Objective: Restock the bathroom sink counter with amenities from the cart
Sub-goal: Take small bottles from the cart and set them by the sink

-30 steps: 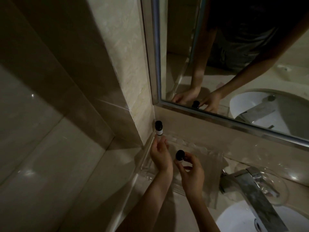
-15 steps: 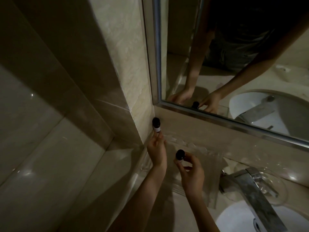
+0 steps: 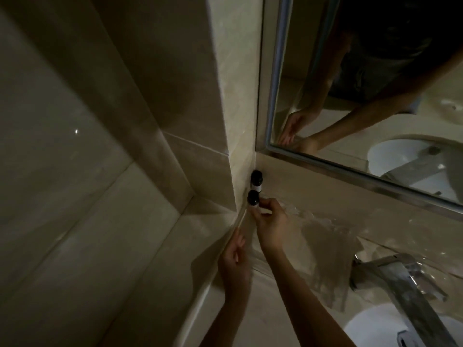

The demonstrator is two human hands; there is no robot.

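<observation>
Bare forearms (image 3: 303, 294), dark top (image 3: 380, 41)

No legible text, number or sign. Rear bottle (image 3: 257, 181): white label, print too blurred to read. Front bottle (image 3: 253, 201): label mostly covered.

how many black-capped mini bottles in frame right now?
2. The corner bottle stands against the wall below the mirror; the second bottle is just in front of it, pinched by the right hand. Dim light: others may be hidden.
</observation>
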